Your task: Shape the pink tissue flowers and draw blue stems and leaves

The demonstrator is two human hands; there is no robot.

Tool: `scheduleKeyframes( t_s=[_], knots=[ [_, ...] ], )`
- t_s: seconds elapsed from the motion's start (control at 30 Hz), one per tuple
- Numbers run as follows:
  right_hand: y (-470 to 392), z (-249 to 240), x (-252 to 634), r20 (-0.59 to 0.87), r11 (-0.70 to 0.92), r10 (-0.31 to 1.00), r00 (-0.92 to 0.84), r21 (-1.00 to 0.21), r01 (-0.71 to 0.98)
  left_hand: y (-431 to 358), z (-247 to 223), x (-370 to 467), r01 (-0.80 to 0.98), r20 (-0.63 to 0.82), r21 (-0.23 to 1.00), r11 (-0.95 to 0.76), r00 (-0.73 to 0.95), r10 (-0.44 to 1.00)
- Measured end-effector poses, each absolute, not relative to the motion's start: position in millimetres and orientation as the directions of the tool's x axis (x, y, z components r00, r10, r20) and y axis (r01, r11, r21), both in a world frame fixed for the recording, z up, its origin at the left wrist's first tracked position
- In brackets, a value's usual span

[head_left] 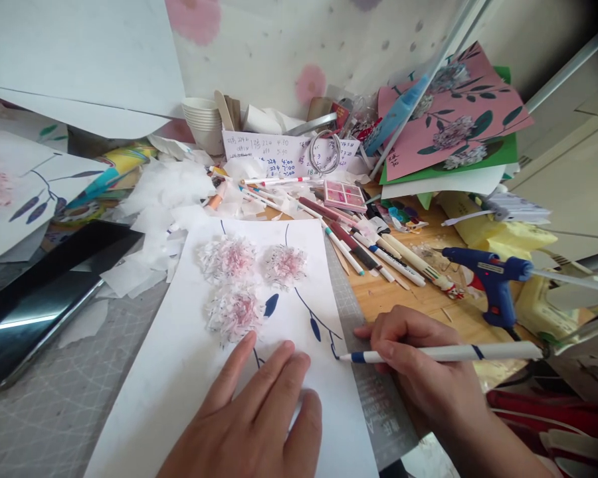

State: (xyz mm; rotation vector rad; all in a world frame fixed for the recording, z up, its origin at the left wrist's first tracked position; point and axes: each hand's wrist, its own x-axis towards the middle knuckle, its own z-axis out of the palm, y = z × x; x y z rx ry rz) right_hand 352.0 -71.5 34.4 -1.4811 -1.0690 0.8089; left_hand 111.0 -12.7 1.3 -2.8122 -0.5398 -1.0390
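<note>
My left hand [259, 411] lies flat with fingers spread on a white sheet of paper [154, 372], its fingertips just below a fluffy pink-and-white flower [234, 312]. Two more such flowers sit above it on the sheet. In my right hand [423, 365] is a white pen [448, 352] with a blue band, held nearly level. The pen's tip touches the sheet near its right edge, at the end of a blue drawn stem. Dark blue leaves [315, 330] hang from that stem, and another blue leaf [272, 305] is beside the lower flower.
A black phone [54, 285] rests on the grey cutting mat [94, 378] at the left. Many pens, a pink palette [344, 196] and white tissue scraps [164, 192] lie behind the sheet. A blue glue gun [498, 279] stands at the right, before pink floral artwork [458, 119].
</note>
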Motion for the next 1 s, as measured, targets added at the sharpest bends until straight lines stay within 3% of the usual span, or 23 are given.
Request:
scheduleKeyframes(
  t_s=[0.17,0.43,0.67,1.0],
  knots=[
    [-73.3,28.3,355.8,0.055,0.026,0.919,0.391,-0.997,0.078,-17.3,-8.9,114.2,0.369,0.654,0.035,-0.929,0.694,0.3],
    [-70.8,28.5,350.8,0.037,-0.051,0.908,0.417,-0.979,0.199,-16.2,-4.6,112.2,0.375,0.657,0.034,-0.926,0.69,0.304],
    [-74.1,33.1,352.8,0.046,-0.001,0.927,0.371,-0.992,0.124,-16.6,-5.9,109.8,0.359,0.645,0.04,-0.933,0.703,0.298],
    [-71.7,31.0,353.4,0.04,-0.025,0.924,0.382,-0.986,0.163,-17.8,-5.6,111.1,0.374,0.647,0.041,-0.926,0.696,0.31]
  ],
)
